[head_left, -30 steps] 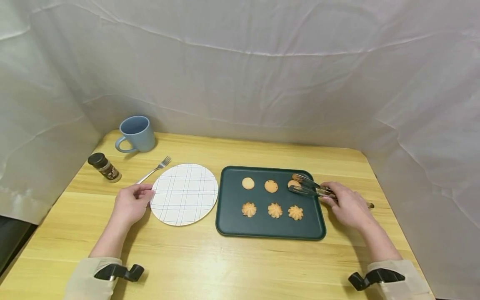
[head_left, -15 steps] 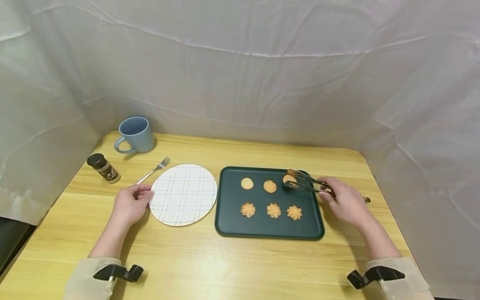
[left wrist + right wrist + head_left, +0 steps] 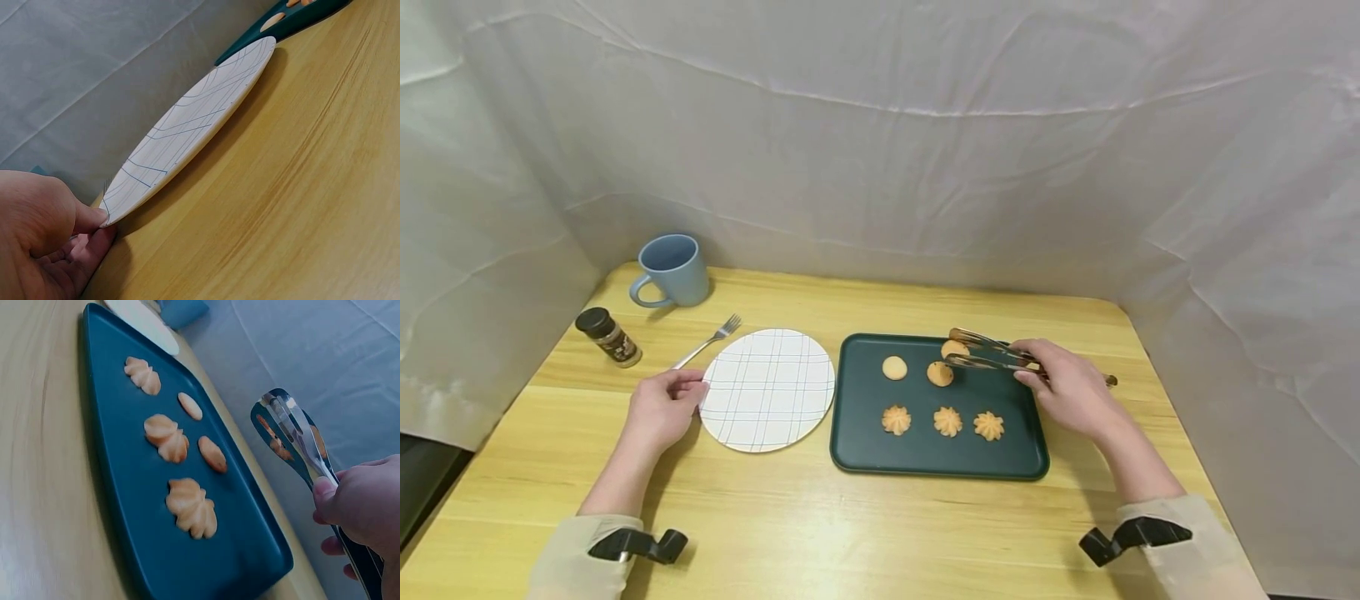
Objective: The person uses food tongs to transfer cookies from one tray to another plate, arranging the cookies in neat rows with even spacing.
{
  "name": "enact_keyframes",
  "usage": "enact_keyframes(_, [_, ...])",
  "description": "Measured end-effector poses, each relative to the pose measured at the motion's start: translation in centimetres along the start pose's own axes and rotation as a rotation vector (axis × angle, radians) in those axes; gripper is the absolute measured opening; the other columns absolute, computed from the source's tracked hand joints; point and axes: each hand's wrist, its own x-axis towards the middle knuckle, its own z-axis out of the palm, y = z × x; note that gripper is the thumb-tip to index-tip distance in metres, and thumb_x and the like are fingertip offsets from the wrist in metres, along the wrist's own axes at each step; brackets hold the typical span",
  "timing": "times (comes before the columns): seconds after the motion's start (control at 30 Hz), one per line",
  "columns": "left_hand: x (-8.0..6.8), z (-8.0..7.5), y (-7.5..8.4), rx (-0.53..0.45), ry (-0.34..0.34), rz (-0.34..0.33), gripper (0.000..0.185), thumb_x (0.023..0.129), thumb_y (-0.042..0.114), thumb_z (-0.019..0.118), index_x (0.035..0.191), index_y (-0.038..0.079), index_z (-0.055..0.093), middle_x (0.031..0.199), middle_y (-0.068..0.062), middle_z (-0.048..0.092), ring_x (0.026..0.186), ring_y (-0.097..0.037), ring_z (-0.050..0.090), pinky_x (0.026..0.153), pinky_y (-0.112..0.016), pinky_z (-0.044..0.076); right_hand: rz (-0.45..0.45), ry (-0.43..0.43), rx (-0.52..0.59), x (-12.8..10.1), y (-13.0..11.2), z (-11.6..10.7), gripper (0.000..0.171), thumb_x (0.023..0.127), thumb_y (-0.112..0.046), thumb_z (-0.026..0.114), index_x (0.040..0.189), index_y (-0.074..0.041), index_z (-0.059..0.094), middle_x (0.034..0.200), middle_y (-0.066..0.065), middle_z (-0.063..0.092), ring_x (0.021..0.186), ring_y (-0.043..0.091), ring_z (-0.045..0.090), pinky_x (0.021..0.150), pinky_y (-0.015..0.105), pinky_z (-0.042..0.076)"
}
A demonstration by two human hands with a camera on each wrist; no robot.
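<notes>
My right hand (image 3: 1047, 380) grips metal tongs (image 3: 988, 355) that pinch a round cookie (image 3: 955, 347) and hold it just above the far side of the dark green tray (image 3: 865, 454). On the tray lie two round cookies (image 3: 894, 367) and three rosette cookies (image 3: 947, 421). In the right wrist view the tongs (image 3: 294, 434) hover over the tray (image 3: 112, 437), with the cookie (image 3: 275, 443) between their blades. My left hand (image 3: 685, 389) pinches the near left rim of the white checked plate (image 3: 767, 387). In the left wrist view the fingers (image 3: 87, 225) hold the edge of that plate (image 3: 194, 131).
A blue mug (image 3: 673, 267) stands at the table's far left, with a dark-capped spice jar (image 3: 610, 336) and a fork (image 3: 707, 340) in front of it. White cloth walls close in the back and both sides of the wooden table (image 3: 850, 533).
The tongs have lifted the round cookie from the tray's far right corner and carried it left, over the far middle. The left hand has stayed on the plate's rim.
</notes>
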Motion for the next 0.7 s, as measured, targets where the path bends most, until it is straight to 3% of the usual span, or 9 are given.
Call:
enact_keyframes(0.2, [0.1,0.0,-0.1,0.000,0.004,0.005,0.033,0.105,0.016,0.065,0.128,-0.007,0.069,0.109,-0.020,0.073,0.097,-0.028,0.065,0.072,-0.020,0.049,-0.023,-0.018,0.021,1.2,-1.3,0.2,0.041,0.106,-0.020,0.067,0.145,-0.009,0.059,0.136,0.015,0.066,0.113,0.038,0.065,0.095,0.064,0.047])
enact_keyframes(0.5, [0.1,0.1,-0.1,-0.003,0.001,-0.009,0.034,0.105,0.017,0.065,0.129,-0.006,0.069,0.110,-0.019,0.073,0.098,-0.027,0.065,0.073,-0.021,0.049,-0.067,-0.042,0.039,3.0,-3.7,1.1,0.043,0.106,-0.021,0.067,0.147,-0.011,0.059,0.130,0.010,0.067,0.089,0.026,0.061,0.082,0.052,0.047])
enact_keyframes(0.7, [0.1,0.1,-0.1,-0.004,0.005,-0.011,0.033,0.105,0.017,0.065,0.129,-0.005,0.070,0.110,-0.019,0.073,0.098,-0.028,0.065,0.073,-0.021,0.049,-0.100,-0.050,0.066,4.1,-5.3,1.8,0.043,0.106,-0.021,0.067,0.147,-0.011,0.059,0.136,0.011,0.066,0.100,0.028,0.065,0.087,0.053,0.050])
